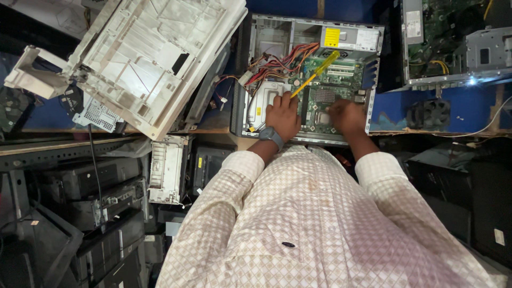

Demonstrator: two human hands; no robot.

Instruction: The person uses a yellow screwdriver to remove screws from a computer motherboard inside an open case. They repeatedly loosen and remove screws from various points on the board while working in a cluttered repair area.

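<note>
Left hand [282,114] covers the screwdriver [316,73] grip end; only the yellow shaft pokes out, tip too small to make out. Right hand [346,116] fingertips are blurred, contact point on the motherboard [333,88] unclear, grasp unreadable. Second open case [453,42] is cut off by the top and right edges. White printer shell [149,58] is cropped at the top. Black units lower left are too dark to identify.

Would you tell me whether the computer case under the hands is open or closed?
Open: the computer case has no side panel, so its green motherboard shows.
</note>
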